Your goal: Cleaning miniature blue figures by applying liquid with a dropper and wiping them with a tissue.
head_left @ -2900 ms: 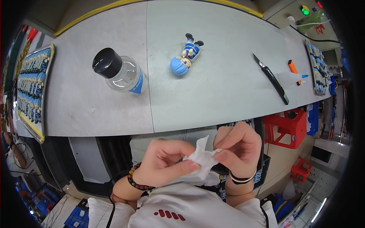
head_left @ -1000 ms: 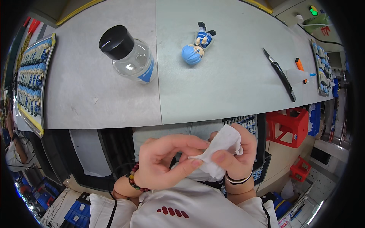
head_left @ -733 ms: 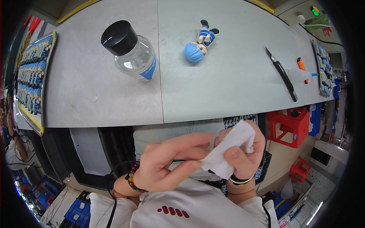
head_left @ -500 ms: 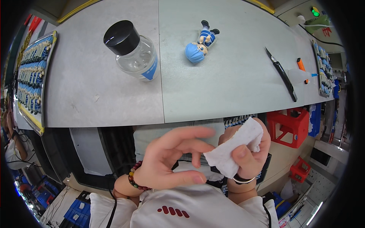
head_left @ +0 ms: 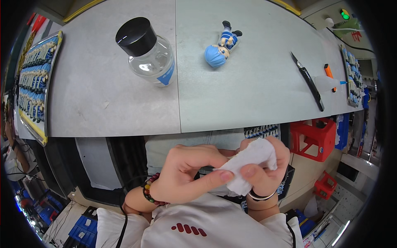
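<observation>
Over my lap, a crumpled white wipe (head_left: 244, 170) is held between both hands. My right hand (head_left: 272, 165) is closed on it, thumb pressed on top. The thumb and fingers of my left hand (head_left: 194, 165) pinch the wipe's left edge. Whether anything is wrapped inside the cloth is hidden. Beyond the hands, a blue-haired figurine (head_left: 221, 47) in a blue striped outfit lies on its back on the table. Left of it stands a clear bottle (head_left: 153, 58) with a black cap. To the right lies a black-handled craft knife (head_left: 310, 82).
Figurines fill a yellow-edged tray (head_left: 39, 78) at the far left and another tray (head_left: 351, 76) at the far right. An orange tool (head_left: 328, 71) lies near a small translucent bottle (head_left: 324, 84). Below the table edge (head_left: 124, 137) are a red stool (head_left: 313, 138) and a dark bin (head_left: 113, 165).
My left hand has moved right and closed its thumb and fingers onto the wipe. My right hand keeps its hold, and the wipe has shifted slightly left and down.
</observation>
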`<move>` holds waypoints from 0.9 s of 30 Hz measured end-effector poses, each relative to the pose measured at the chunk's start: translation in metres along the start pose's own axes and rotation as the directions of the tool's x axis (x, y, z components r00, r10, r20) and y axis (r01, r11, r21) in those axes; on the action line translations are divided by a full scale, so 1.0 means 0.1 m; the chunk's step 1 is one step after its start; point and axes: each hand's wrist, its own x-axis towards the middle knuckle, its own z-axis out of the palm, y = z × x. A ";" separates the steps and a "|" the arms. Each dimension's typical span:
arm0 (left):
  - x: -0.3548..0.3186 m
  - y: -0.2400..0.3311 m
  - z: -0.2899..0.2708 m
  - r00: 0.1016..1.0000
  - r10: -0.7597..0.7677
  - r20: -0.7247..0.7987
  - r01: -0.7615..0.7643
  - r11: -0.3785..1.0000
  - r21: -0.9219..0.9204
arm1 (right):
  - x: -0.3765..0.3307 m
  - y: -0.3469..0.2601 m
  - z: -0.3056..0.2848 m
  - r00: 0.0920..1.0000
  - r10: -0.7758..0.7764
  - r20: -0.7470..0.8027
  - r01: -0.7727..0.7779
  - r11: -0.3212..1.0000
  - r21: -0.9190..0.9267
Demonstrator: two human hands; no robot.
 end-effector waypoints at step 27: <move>-0.07 0.25 0.06 0.908 0.417 -0.028 -0.323 0.742 0.587 | 0.16 0.01 0.31 0.646 -0.754 -0.120 0.735 0.656 -0.170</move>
